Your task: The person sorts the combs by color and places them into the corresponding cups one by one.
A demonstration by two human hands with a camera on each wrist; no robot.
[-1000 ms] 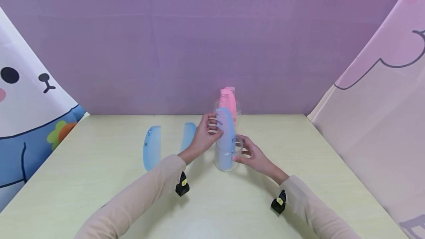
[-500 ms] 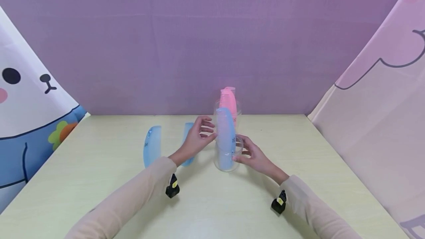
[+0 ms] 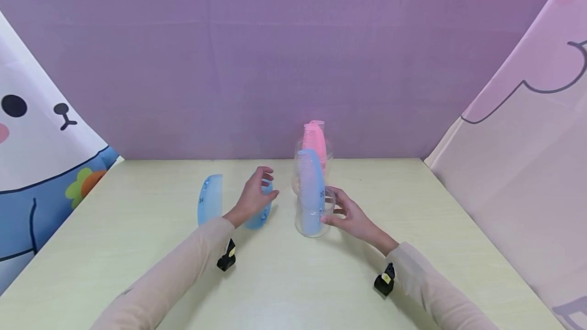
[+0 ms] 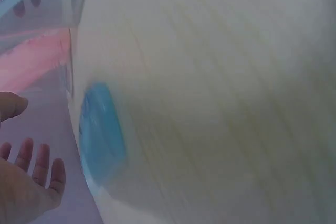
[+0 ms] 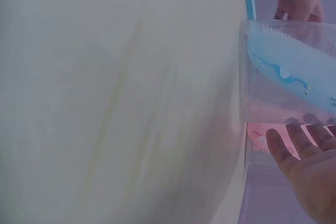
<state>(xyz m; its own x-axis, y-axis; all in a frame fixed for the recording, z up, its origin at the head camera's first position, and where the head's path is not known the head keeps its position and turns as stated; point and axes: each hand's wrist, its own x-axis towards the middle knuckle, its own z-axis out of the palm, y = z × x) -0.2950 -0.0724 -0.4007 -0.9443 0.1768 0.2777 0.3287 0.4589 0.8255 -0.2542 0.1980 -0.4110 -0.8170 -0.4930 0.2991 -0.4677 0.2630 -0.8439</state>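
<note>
A blue comb point(image 3: 312, 182) stands upright in a clear plastic cup point(image 5: 262, 106), its teeth facing left. My right hand point(image 3: 350, 215) holds that cup from the right, thumb in front and fingers behind. Further left, my left hand point(image 3: 251, 198) hovers with loosely bent fingers and nothing between them. Below it on the table lies a second blue comb point(image 3: 260, 219), partly hidden by the hand; the left wrist view shows this blue comb point(image 4: 102, 135) blurred and apart from the fingers. A third blue comb point(image 3: 210, 200) lies to the left, its lower end covered by the sleeve.
Behind the front cup stands another clear cup point(image 3: 295, 180) holding pink combs point(image 3: 314, 139). The pale table point(image 3: 293, 284) ends at a purple cloth backdrop point(image 3: 257, 75). Cartoon-printed cloths hang at both sides. A small black camera sits on each wrist.
My left hand has let go of the upright blue comb and moved left, over the second blue comb. The right hand has stayed at the cup.
</note>
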